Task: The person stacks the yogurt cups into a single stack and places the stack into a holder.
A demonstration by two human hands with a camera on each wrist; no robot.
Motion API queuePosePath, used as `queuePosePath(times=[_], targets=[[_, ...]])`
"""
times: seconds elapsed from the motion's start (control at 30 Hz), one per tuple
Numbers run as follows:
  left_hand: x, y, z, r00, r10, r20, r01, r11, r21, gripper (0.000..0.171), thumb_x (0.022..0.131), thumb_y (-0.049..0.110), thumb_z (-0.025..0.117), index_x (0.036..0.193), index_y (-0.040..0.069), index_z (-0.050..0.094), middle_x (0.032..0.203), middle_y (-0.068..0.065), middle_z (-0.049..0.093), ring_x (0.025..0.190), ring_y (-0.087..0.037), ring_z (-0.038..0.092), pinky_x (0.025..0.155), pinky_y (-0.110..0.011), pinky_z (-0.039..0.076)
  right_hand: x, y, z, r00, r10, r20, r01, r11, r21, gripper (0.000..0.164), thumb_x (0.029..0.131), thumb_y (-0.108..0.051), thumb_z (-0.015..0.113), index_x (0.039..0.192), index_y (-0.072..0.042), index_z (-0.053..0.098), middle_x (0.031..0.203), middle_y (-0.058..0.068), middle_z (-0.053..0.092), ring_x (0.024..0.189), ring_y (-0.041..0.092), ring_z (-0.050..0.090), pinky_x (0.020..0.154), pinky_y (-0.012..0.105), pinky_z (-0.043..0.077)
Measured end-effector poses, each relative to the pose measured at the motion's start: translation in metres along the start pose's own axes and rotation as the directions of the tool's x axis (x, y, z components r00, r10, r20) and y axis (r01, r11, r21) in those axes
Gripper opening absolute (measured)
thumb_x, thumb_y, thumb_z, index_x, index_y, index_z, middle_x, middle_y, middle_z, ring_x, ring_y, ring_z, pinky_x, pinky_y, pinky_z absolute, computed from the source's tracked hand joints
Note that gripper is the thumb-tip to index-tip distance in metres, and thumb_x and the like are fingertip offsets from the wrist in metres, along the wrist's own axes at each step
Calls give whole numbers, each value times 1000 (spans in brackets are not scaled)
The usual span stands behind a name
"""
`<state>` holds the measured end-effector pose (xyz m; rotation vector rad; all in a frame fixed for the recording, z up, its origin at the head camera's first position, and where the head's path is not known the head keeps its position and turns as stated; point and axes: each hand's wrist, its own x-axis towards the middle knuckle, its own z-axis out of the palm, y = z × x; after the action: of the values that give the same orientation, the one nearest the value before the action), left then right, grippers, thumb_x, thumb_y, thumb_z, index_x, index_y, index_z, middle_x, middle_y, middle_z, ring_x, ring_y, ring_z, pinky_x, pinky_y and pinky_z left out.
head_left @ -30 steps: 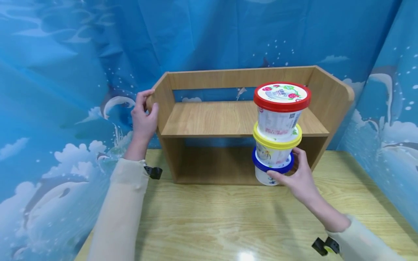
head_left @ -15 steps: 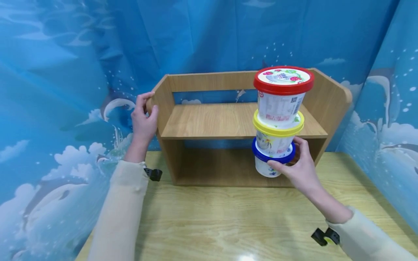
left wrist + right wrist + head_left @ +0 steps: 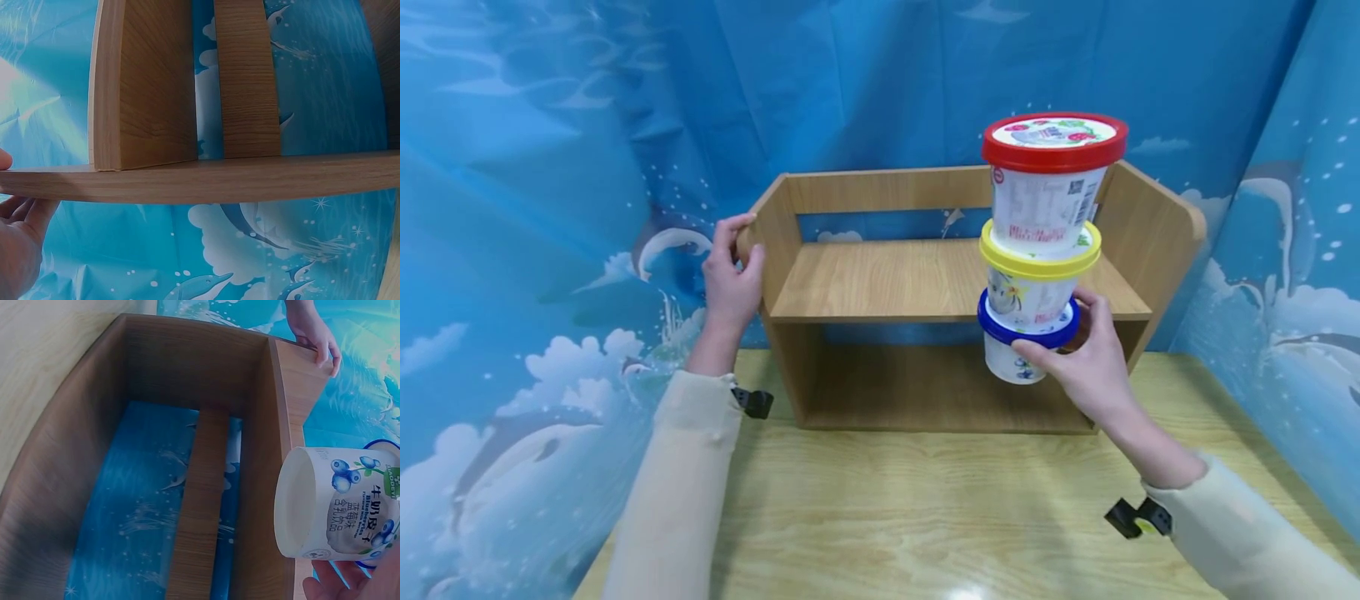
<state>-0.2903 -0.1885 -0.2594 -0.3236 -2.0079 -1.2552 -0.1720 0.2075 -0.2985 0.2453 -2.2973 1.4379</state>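
Note:
My right hand [image 3: 1093, 362] grips the lowest of three stacked tubs, the blue-lidded tub [image 3: 1011, 358], with the thumb across its front. On top of it stands a yellow-lidded tub [image 3: 1037, 296], and above that a red-lidded tub [image 3: 1045, 204]. The stack is held up in front of the wooden shelf [image 3: 880, 279], leaning slightly right. Blueberries are printed on the blue-lidded tub [image 3: 356, 500] in the right wrist view, its base facing the camera. At the left, my left hand [image 3: 733, 271] pinches the edge of the shelf's side panel [image 3: 206, 182] between thumb and fingers.
The two-level shelf stands on a light wooden table [image 3: 887, 508], with a back rail [image 3: 887, 190] above its upper board. Blue sea-print cloth [image 3: 887, 75] hangs behind and on both sides.
My right hand has raised the tub stack steadily, its red lid now rising above the shelf's back rail. My left hand stays on the side panel.

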Motion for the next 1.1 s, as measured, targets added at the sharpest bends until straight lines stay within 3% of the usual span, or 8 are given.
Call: queuePosePath(times=[0.27,0.73,1.1], targets=[[-1,2,-1,1000,17,-3,-17,1000,12,33,99,10,53,132,16,51,138,-4,53,119,-24,55,96,-46,48,14,-10,-2,1000,5,-2,-5,1000,3,83,86,-25,75,147,-7,22,134,15,44,114,26,46,86,27,43],[-1,2,-1,1000,18,-6,-18,1000,6,33,99,10,52,132,16,52,138,-5,53,119,-25,55,97,-47,47,34,-22,1,999,42,-1,-42,999,16,85,87,-36,73,148,-9,21,137,15,42,118,30,44,94,49,40],[-1,1,1,1000,24,-11,-24,1000,7,33,99,9,52,131,15,52,136,-7,55,116,-26,56,96,-46,48,55,-12,11,996,53,-75,-51,998,33,86,84,-40,75,145,-9,23,136,13,41,116,26,44,93,41,42]])
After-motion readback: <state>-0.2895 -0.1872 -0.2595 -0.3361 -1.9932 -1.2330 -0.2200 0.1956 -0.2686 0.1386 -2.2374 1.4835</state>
